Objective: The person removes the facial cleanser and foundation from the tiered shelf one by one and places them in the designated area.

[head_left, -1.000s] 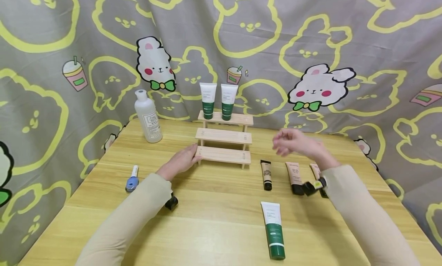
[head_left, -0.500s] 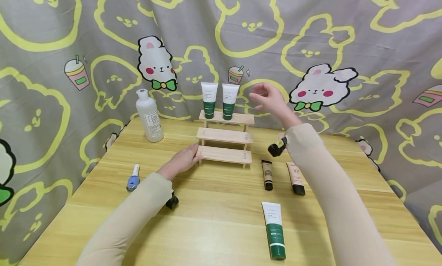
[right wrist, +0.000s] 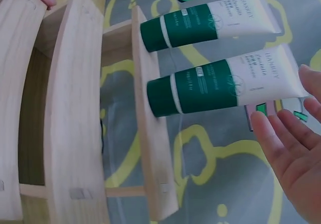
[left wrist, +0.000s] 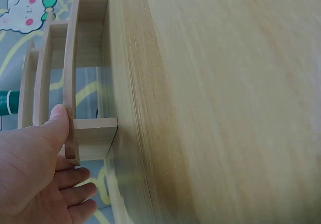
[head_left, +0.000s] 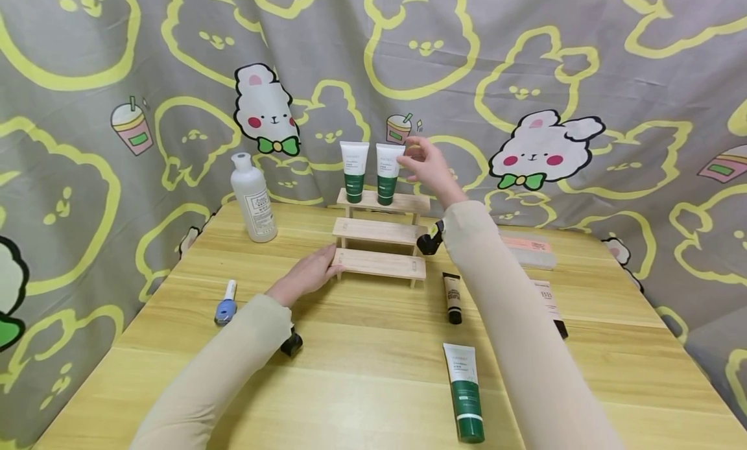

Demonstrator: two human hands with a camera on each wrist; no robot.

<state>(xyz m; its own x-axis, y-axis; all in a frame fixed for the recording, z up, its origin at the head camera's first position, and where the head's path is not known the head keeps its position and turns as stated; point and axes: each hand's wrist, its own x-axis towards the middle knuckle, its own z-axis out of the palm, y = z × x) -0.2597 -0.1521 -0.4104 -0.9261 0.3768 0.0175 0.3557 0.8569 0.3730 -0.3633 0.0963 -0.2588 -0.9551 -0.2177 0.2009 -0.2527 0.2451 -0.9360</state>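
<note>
A three-tier wooden display stand [head_left: 379,263] stands on the table. My left hand [head_left: 305,275] grips the left end of its lowest step; in the left wrist view the thumb [left wrist: 59,121] lies against the board's edge. Two white-and-green squeeze tubes stand upright, caps down, on the top step: a left tube [head_left: 353,171] and a right tube [head_left: 388,173]. Beside the upper end of the right tube is my right hand [head_left: 430,168]. Its fingers are parted, with the tube's crimped end close to the fingertips [right wrist: 257,119] in the right wrist view.
A third green-and-white tube [head_left: 465,393] lies at the front. Right of the stand lie a small beige tube [head_left: 452,299], a pink BB tube [head_left: 548,305] partly behind my sleeve, and a flat pinkish box [head_left: 528,250]. A white bottle [head_left: 254,200] and blue nail polish [head_left: 225,304] stand left.
My right hand has moved left from over the table's right side, rising and then closing in on the right tube on the top step. My left hand stays at the stand.
</note>
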